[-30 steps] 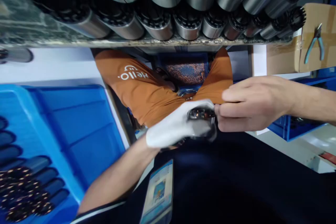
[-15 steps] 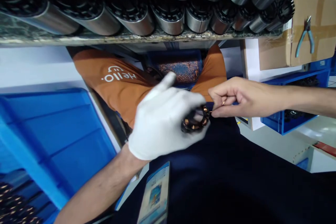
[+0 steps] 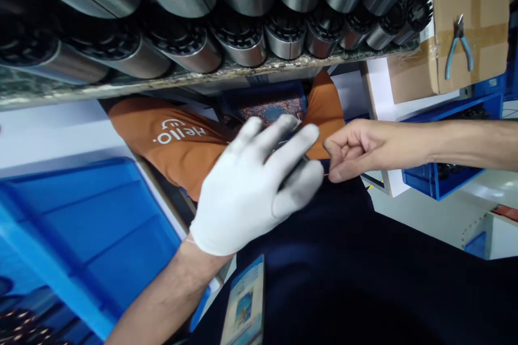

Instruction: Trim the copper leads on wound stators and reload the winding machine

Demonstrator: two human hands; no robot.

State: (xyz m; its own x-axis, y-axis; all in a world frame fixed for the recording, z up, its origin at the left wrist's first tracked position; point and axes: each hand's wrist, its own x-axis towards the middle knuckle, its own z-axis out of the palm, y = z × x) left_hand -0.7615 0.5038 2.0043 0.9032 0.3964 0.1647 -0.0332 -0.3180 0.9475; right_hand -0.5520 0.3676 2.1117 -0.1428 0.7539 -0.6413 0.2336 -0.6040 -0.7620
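My left hand [image 3: 253, 188], in a white glove, is closed over a dark wound motor core [image 3: 292, 173]. Its fingers and thumb now cover nearly all of that core; only a dark sliver shows between them. Bare and just to the right, my right hand [image 3: 358, 151] pinches with thumb and curled fingers. A thin copper wire [image 3: 326, 174] runs from the pinch toward the gloved hand. Both hands hover above my lap, over the dark blue clothing [image 3: 315, 248].
Rows of steel cylinders [image 3: 243, 54] with black slotted ends line the ledge ahead. A blue bin [image 3: 89, 226] stands left. Copper scraps lie in a blue tray [image 3: 229, 98] between my orange-clad knees [image 3: 174, 145]. Blue-handled cutters [image 3: 459, 48] rest on a cardboard box [image 3: 491, 38] at right.
My left hand has turned, so its back and fingers now hide the core whose copper windings showed before. My right hand keeps its pinch in nearly the same place. The view has shifted slightly.
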